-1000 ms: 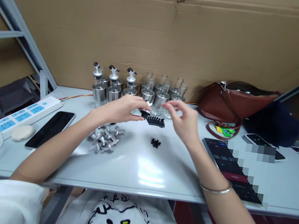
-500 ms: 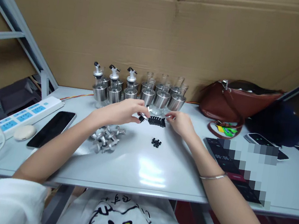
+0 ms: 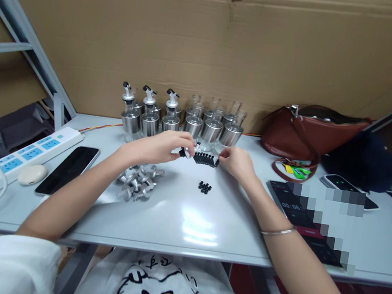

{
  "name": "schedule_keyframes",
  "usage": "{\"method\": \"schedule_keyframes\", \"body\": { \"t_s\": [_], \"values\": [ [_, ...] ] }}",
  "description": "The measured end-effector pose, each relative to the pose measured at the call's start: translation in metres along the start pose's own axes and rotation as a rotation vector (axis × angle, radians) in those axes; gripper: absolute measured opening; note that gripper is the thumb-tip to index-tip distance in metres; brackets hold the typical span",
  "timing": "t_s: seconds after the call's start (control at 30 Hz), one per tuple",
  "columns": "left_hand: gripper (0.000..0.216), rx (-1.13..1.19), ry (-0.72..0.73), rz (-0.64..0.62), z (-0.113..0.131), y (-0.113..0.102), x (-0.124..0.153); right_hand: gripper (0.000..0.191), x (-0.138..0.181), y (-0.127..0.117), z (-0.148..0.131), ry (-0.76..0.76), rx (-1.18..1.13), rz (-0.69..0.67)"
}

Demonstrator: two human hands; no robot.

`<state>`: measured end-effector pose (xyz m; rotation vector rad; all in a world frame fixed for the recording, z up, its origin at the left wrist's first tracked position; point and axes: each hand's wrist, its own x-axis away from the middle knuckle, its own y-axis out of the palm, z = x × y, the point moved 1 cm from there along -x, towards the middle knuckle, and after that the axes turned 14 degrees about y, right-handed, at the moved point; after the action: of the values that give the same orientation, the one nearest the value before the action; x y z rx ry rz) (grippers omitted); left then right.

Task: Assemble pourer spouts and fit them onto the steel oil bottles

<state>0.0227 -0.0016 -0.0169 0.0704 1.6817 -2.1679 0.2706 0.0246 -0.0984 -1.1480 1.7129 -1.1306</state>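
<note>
L hand [image 3: 166,145] grips one silver-blk pourer top [image 3: 187,154], in front of the bottles [image 3: 211,130], just left of the row of blk pcs [image 3: 204,159]. R hand [image 3: 237,162] is at right end of this row; cannot tell if it grasps a pc.

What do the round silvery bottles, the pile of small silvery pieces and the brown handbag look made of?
Round silvery bottles: likely clear glass in brushed metal sleeves; transparent necks, streaky reflections.
Pile of small silvery pieces: satin metal or coated plastic; dull sheen fits either.
Brown handbag: smooth leather or imitation; soft gloss.
</note>
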Motion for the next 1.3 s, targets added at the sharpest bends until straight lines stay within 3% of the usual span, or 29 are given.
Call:
{"method": "schedule_keyframes", "body": {
  "t_s": [0.1, 0.17, 0.3, 0.47, 0.6, 1.03, 1.3],
  "values": [
    [0.030, 0.018, 0.017, 0.012, 0.000, -0.001, 0.000, 0.008, 0.002, -0.013, -0.002, 0.029, -0.089, 0.060],
    [0.029, 0.032, 0.010, 0.013, 0.001, -0.001, 0.000, 0.005, 0.006, -0.020, -0.008, -0.016, -0.347, 0.082],
    [0.030, 0.035, -0.014, 0.011, -0.001, 0.003, 0.000, 0.010, 0.024, -0.027, -0.028, -0.221, -0.886, 0.030],
    [0.033, 0.016, 0.015, 0.059, -0.003, 0.007, -0.001, 0.016, 0.044, -0.026, -0.045, -0.333, -1.148, -0.128],
    [0.025, 0.024, 0.049, 0.056, -0.002, 0.007, -0.002, 0.013, 0.045, -0.028, -0.044, -0.347, -1.180, -0.097],
    [0.027, 0.014, 0.096, 0.111, -0.004, 0.011, -0.002, 0.020, 0.043, -0.030, -0.042, -0.329, -1.128, -0.112],
    [0.027, -0.008, 0.145, 0.134, 0.001, 0.010, -0.005, 0.016, 0.045, -0.035, -0.042, -0.335, -1.128, -0.042]
  ]
}}
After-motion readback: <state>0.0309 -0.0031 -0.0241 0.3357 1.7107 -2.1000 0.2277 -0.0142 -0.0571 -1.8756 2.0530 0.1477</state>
